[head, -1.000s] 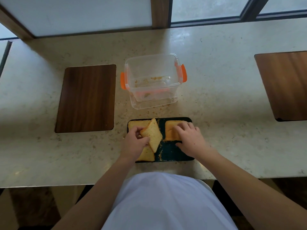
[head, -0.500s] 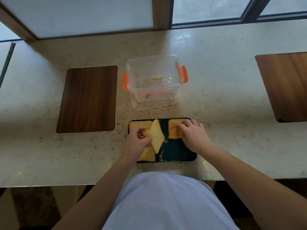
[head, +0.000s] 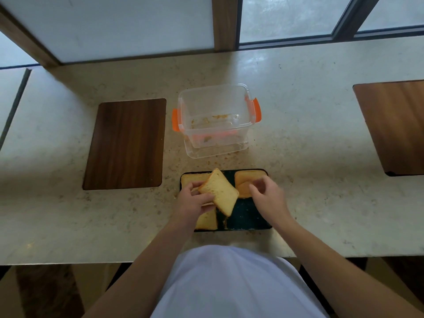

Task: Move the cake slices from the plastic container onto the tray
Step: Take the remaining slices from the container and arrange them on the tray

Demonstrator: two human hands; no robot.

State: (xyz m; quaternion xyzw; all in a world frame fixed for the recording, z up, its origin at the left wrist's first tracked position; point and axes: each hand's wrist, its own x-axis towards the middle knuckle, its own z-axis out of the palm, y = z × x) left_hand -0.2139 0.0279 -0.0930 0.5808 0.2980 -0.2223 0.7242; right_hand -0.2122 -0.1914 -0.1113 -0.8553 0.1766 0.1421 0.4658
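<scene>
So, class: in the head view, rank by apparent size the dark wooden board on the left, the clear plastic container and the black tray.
1. Dark wooden board
2. Clear plastic container and black tray: look alike, unsure.

The tray [head: 250,220] lies on the surface [head: 309,157] before me, the plastic container [head: 215,120] behind it, cake slices [head: 219,195] on the tray.

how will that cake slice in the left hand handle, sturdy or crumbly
Probably soft and crumbly: crumbs dot the tray and counter. The cake slice keeps its shape tilted in the left hand, so likely light, but a hard pinch may tear it.
</scene>
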